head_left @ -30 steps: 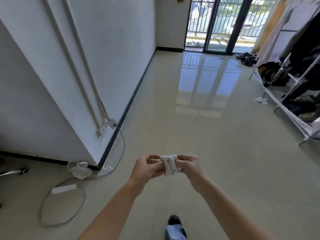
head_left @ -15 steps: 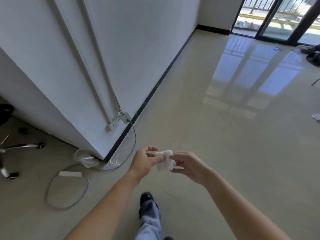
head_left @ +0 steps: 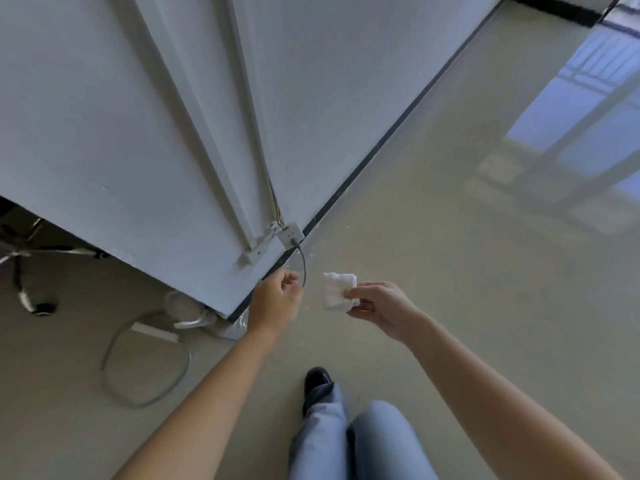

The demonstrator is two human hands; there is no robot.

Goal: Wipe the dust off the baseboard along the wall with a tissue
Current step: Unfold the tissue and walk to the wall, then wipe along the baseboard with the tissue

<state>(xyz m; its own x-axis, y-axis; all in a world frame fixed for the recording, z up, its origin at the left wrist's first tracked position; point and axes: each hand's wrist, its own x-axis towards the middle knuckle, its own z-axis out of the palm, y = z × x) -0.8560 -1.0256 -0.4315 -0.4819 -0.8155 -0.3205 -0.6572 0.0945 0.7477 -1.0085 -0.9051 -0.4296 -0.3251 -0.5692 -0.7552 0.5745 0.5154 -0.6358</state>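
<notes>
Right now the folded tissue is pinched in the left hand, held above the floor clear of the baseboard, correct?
Wrong hand. The head view shows the tissue pinched in the right hand; the left hand holds nothing and sits apart from it. The rest stands: the tissue is above the floor, clear of the baseboard.

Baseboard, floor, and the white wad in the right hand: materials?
Baseboard: a thin black strip, dull finish; tile, plastic or paint cannot be told. Floor: likely glazed tile or polished stone, beige and glossy, mirroring the window. Wad: tissue, soft white paper, folded and creased, pinched by the right hand.
</notes>
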